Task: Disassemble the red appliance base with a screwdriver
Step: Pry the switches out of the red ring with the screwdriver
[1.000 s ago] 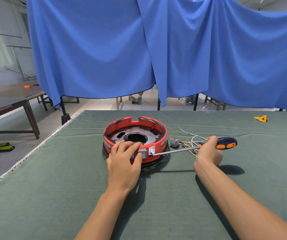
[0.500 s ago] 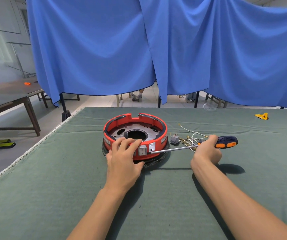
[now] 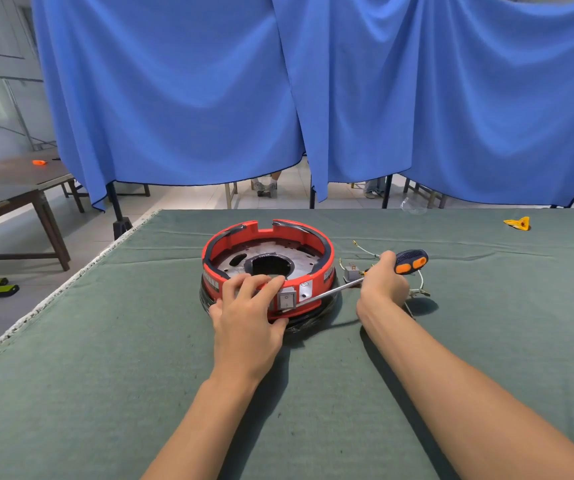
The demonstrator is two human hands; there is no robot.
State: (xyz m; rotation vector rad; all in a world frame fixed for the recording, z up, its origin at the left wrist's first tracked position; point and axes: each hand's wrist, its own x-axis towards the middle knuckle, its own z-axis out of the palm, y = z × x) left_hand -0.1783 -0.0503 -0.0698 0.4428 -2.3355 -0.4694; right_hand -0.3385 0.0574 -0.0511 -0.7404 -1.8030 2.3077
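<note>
The round red appliance base [image 3: 313, 237] lies on the green table cloth [image 3: 105, 375], with a metal plate and a dark central hole inside it. A grey rocker switch [image 3: 286, 300] sits in its near wall. My left hand [image 3: 249, 313] rests on the near rim, fingers curved over the edge beside the switch. My right hand [image 3: 384, 284] grips the screwdriver [image 3: 410, 263] by its blue and orange handle. The steel shaft runs left and its tip meets the base wall just right of the switch.
Loose wires and a small grey part [image 3: 351, 271] lie right of the base, behind my right hand. A yellow object [image 3: 517, 223] sits at the far right of the table. Blue curtains [image 3: 313, 98] hang behind. A wooden table [image 3: 8, 188] stands at the left.
The view has shifted slightly. My left hand's fingers have slid a little along the rim. The screwdriver stays against the base wall beside the switch.
</note>
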